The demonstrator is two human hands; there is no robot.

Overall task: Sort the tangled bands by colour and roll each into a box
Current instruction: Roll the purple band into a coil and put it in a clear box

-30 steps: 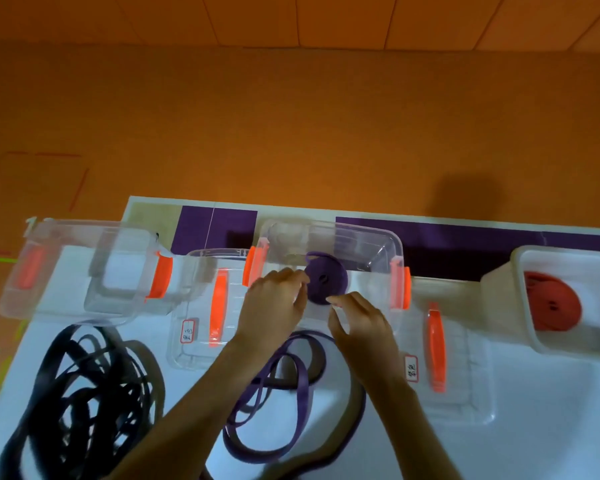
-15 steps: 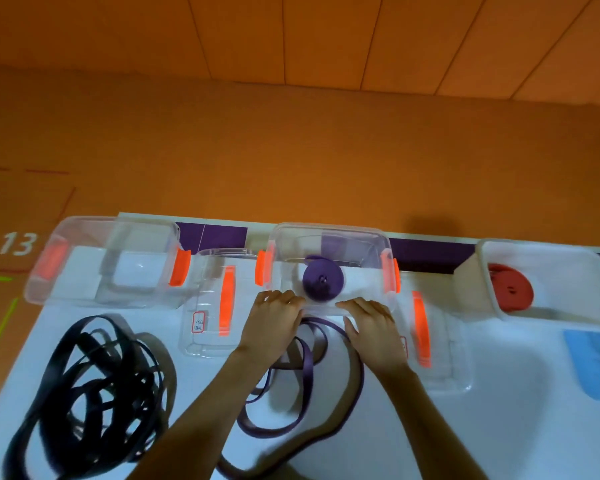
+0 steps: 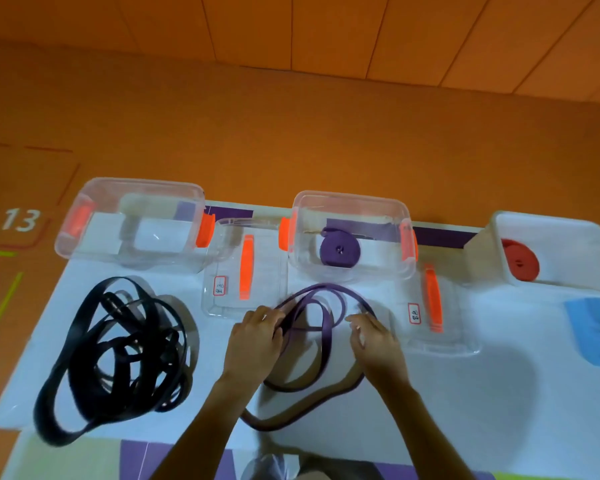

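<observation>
- At the middle of the white table [image 3: 499,393], both hands have drawn back from the near rim of the middle box [image 3: 352,206], where they rested half a second ago, and are now down on the loose purple band [image 3: 327,336].
- The left hand [image 3: 257,337] curls its fingers over the band's strands at the loop's 9 o'clock side and grasps them.
- The right hand [image 3: 376,341] has bent fingers at the loop's 3 o'clock side, over the outer arc; I cannot tell whether it holds the band.
- The purple roll [image 3: 340,251] lies as before inside the middle box, at 12 o'clock from the hands.
- Writing: a white "13" [image 3: 20,220] is on the orange floor at 10 o'clock. Each clear lid carries a red-edged label [image 3: 219,285], and its handwriting is too small to read.
- Boxes: three. The left box [image 3: 136,184] is clear, the middle box is clear, and the white box [image 3: 551,223] at 2 o'clock holds one red roll [image 3: 520,259].
- Clear lids with orange handles: two, a left lid [image 3: 267,271] and a right lid [image 3: 458,323].
- One black tangle [image 3: 118,348] lies at 9 o'clock, and one blue item [image 3: 593,330] is cut off at 3 o'clock.
</observation>
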